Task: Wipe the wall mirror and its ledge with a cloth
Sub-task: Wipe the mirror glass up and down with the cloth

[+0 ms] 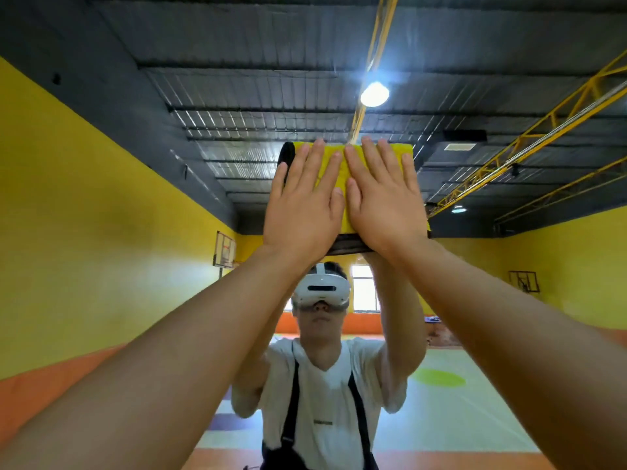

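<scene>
The wall mirror (135, 232) fills the whole view and shows a reflected hall. High up at its centre, a yellow cloth (400, 150) lies flat against the glass. A dark edge shows at the cloth's left and bottom. My left hand (302, 205) and my right hand (383, 201) press on it side by side. Their palms are flat, their fingers point up and their thumbs almost touch. Both arms reach up from the bottom corners. The mirror's ledge is out of view.
The glass reflects a person in a white headset and white shirt (322, 385) directly below the cloth. It also reflects yellow walls, a dark ceiling with a bright lamp (374, 94), yellow trusses and a basketball hoop (224, 249).
</scene>
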The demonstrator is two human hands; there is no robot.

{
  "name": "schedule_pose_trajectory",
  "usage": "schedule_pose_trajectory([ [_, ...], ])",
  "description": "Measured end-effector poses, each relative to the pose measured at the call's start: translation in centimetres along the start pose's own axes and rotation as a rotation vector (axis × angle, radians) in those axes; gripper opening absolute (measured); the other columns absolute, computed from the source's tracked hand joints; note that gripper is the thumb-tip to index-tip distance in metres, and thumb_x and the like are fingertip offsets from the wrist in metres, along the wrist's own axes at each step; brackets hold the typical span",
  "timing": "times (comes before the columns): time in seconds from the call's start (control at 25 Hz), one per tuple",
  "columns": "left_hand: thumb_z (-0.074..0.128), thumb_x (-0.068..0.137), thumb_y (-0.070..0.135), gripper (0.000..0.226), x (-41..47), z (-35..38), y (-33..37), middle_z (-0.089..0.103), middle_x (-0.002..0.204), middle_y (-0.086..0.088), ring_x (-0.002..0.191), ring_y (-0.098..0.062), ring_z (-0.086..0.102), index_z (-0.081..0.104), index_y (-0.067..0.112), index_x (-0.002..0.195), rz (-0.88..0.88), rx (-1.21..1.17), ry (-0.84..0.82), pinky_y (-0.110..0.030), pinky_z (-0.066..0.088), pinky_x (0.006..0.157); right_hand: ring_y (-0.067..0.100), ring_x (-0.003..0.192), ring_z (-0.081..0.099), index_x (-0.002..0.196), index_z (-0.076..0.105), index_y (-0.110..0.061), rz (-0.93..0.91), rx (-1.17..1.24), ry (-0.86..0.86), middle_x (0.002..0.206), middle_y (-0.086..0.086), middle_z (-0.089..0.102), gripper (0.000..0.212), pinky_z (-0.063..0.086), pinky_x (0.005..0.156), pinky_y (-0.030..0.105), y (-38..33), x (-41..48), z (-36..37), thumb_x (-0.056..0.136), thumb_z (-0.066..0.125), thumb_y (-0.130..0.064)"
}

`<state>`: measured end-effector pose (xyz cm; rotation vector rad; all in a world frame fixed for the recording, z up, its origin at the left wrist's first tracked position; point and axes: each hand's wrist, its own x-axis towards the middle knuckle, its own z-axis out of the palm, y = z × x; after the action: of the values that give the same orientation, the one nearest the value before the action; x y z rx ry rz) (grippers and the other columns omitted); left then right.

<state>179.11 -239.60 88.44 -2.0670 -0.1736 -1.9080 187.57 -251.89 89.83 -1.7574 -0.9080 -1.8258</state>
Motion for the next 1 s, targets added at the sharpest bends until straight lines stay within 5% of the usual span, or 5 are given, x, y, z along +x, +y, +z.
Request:
schedule_pose_trajectory([
  [0.16,0.027,0.101,0.034,0.060,-4.1,0.4,1.0,0.021,0.170,0.000,0.158,-0.018,0.012,0.034,0.025,0.160,-0.028,0.003,0.045,-0.048,0.016,0.127,0.023,0.157,0.015,0.158,0.034,-0.026,-0.065,0.040,0.020,0.168,0.001,0.024,0.059,0.006,0.128,0.050,0.0,-3.8,0.0,0.101,0.026,-0.038],
  [0.6,0.024,0.111,0.037,0.054,-19.3,0.3,1.9,0.013,0.172,-0.003,0.159,-0.020,0.006,0.023,0.023,0.163,-0.002,0.042,-0.059,-0.049,0.015,0.127,0.027,0.157,0.013,0.161,0.029,-0.022,-0.115,0.035,-0.014,0.169,0.006,0.020,0.052,0.015,0.125,0.054,-2.8,-19.2,0.2,0.111,0.029,-0.036],
  [1.0,0.033,0.109,0.033,0.055,-45.2,0.9,4.4,0.024,0.167,-0.014,0.157,-0.030,0.017,0.029,0.016,0.161,0.001,0.019,-0.132,-0.054,0.019,0.125,0.034,0.155,0.021,0.158,0.035,-0.018,-0.137,0.093,-0.144,0.165,0.014,0.028,0.053,0.016,0.124,0.058,-8.6,-43.8,0.1,0.108,0.044,-0.033],
])
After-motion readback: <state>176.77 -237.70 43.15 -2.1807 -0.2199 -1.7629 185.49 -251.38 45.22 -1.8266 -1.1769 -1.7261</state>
